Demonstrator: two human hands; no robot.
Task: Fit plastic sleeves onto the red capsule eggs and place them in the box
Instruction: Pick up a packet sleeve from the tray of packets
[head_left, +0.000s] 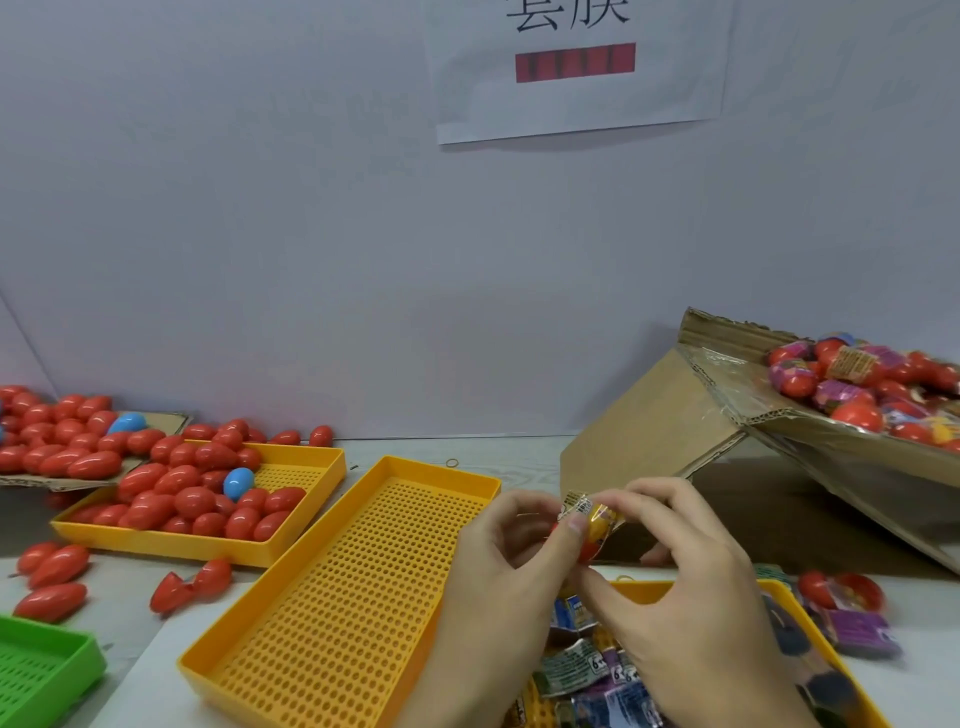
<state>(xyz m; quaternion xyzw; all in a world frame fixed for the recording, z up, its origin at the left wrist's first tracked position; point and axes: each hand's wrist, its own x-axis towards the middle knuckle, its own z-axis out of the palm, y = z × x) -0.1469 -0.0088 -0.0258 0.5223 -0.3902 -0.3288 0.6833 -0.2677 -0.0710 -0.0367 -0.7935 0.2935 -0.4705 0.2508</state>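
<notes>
- Left hand (506, 564) and right hand (691, 582) both pinch one red capsule egg (592, 540), partly in its plastic sleeve (589, 512), above the tabletop's near edge.
- Cardboard box (691, 415) of sleeved eggs stands tilted at the right edge.

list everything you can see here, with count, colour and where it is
red capsule eggs: dozens, red, loose at left and heaped in the far yellow tray
blue eggs: two clearly seen, among the red ones
yellow trays: three, perforated; far left, centre, under the hands
green tray: one, bottom left corner
plastic sleeves: a pile, printed, in the near tray
cardboard box: one, brown, tilted at right, holding sleeved eggs
paper sign: one, white, on the wall
left hand, right hand: fingers working one sleeve onto one egg
</notes>
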